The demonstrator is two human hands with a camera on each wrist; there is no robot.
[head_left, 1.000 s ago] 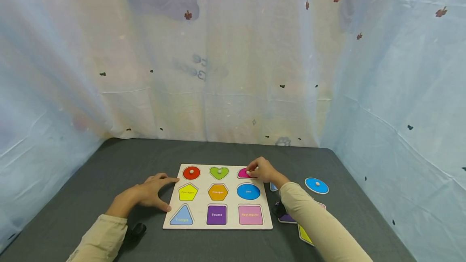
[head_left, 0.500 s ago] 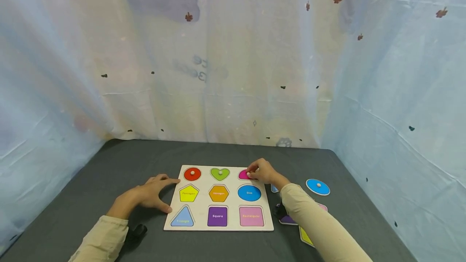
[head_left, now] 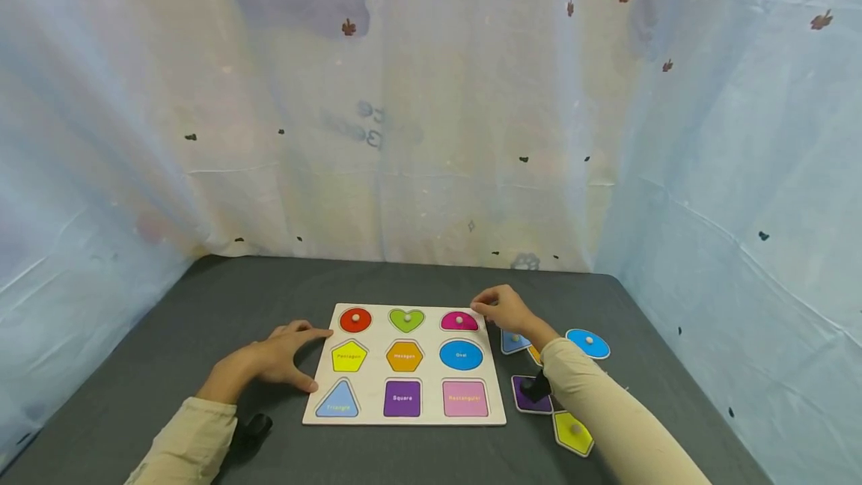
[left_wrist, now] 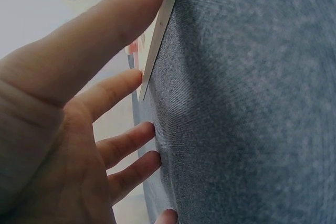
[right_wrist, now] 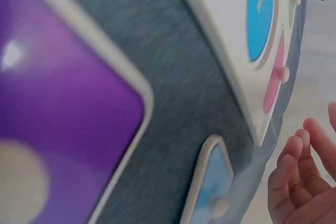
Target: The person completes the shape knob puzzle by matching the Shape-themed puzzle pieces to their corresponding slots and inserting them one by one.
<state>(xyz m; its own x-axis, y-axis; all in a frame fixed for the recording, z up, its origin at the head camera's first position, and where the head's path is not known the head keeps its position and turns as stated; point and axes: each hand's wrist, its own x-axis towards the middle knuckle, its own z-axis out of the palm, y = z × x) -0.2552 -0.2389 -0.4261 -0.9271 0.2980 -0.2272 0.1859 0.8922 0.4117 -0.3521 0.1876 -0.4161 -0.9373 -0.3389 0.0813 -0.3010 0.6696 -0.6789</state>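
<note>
A white shape puzzle board (head_left: 431,335) lies on the dark table. A red circle (head_left: 346,322), a green heart (head_left: 397,316) and a magenta semicircle (head_left: 450,322), each with a knob, sit in its far row. Words such as Pentagon and Square label coloured spots without knobs in the other rows. My left hand (head_left: 277,359) touches the board's left edge, thumb and index finger spread apart, as the left wrist view also shows. At the far right corner, my right hand (head_left: 508,310) is just beside the semicircle, fingers loosely bent and holding nothing.
Right of the board lie loose knobbed pieces: a light blue triangle (head_left: 513,342), a blue oval (head_left: 587,343), a purple square (head_left: 524,399) and a yellow pentagon (head_left: 572,436). An orange piece (head_left: 535,355) is partly covered by the right arm. A patterned curtain (head_left: 431,133) surrounds the table.
My right hand has let go of the semicircle's knob and moved slightly right, leaving that piece in the board. The left hand stays at the board's edge.
</note>
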